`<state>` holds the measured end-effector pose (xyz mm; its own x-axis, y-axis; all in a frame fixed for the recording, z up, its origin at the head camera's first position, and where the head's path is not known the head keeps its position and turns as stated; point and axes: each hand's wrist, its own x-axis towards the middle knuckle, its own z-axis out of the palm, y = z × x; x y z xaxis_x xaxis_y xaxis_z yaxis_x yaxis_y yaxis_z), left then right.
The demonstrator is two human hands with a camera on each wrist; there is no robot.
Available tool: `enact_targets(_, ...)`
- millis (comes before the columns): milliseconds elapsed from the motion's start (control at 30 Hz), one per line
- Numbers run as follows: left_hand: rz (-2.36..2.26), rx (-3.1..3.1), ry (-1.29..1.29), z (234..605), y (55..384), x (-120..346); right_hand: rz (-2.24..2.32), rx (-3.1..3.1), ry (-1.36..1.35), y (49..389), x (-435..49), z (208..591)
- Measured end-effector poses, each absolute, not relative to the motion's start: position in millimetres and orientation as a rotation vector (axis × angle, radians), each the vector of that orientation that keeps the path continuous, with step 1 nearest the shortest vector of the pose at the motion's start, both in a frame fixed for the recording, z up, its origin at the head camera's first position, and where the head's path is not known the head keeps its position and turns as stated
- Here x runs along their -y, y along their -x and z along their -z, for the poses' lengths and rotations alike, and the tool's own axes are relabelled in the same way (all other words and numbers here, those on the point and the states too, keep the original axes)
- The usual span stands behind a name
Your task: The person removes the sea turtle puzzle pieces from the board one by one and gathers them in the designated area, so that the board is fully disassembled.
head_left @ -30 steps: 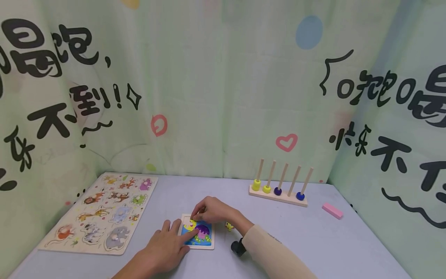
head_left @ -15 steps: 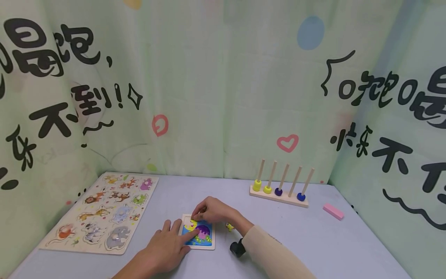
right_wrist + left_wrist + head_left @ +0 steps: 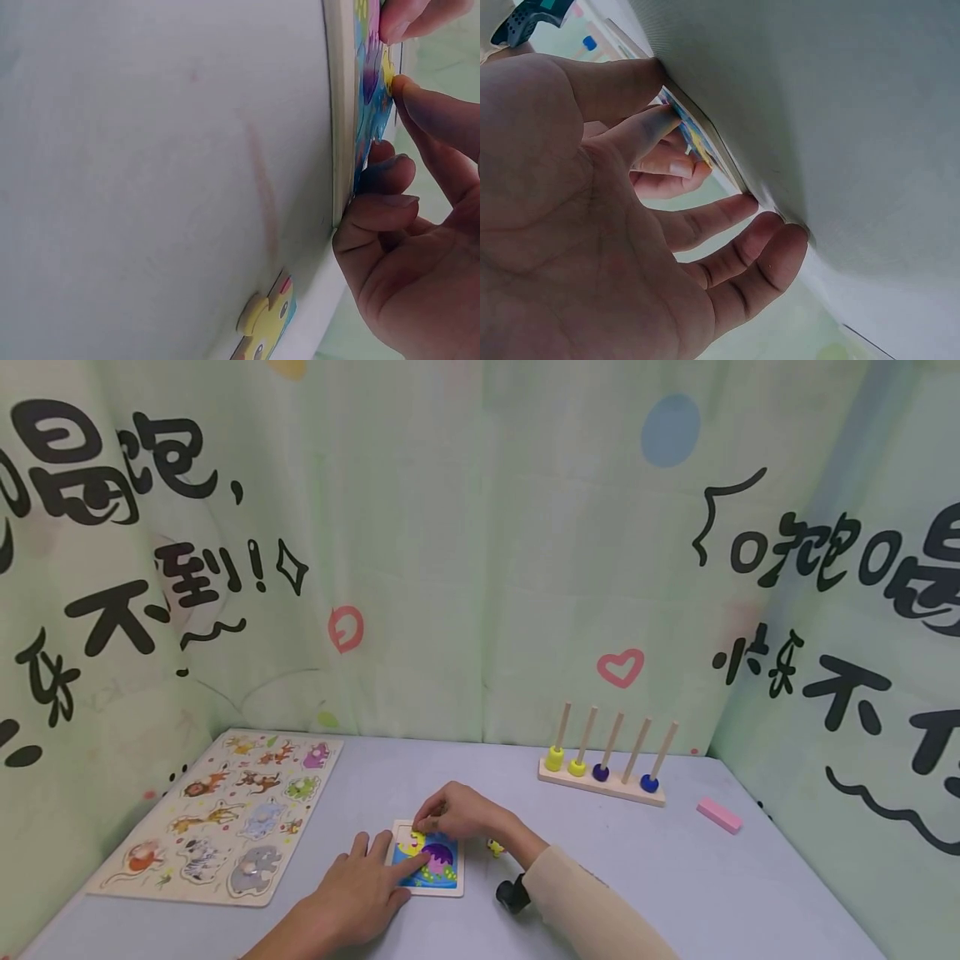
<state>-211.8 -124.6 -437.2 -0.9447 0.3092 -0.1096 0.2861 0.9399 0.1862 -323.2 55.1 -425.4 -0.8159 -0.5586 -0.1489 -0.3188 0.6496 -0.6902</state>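
Observation:
A small jigsaw puzzle in a pale wooden frame (image 3: 435,893) lies on the table, blue with a purple-and-pink shape and yellow parts. My left hand (image 3: 356,893) is at its left side, index finger laid straight across the picture, other fingers spread; in the left wrist view the left thumb (image 3: 630,79) is by the frame's edge. Over the puzzle's upper part, my right hand (image 3: 461,814) pinches a yellow puzzle piece (image 3: 388,71) between thumb and index finger. Its other fingers curl by the frame's edge. A loose yellow puzzle piece (image 3: 266,322) with printed eyes lies beside the frame.
A large wooden animal board (image 3: 217,818) lies at the left. Toward the back right stands a peg rack (image 3: 600,783) with yellow and blue beads; a pink block (image 3: 718,816) is to its right. A black object (image 3: 513,894) sits by the right sleeve (image 3: 585,902).
The view has shifted very slightly. Both hands keep their places on the puzzle, and nothing else has visibly moved.

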Motion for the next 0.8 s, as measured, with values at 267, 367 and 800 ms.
enact_targets(267, -0.260, -2.943, -0.446, 438.0, 212.6, 124.7, 0.922, -2.531, 0.721, 323.8, -56.4, 424.4)
enact_targets(367, -0.261, -2.946, -0.448, 437.8, 212.5, 124.8, 0.929, -2.536, 0.730, 323.2, -56.6, 424.9)
enact_targets(800, -0.263, -2.951, -0.432, 435.1, 211.0, 123.8, 0.914, -2.544, 0.752, 318.6, -54.0, 422.5)
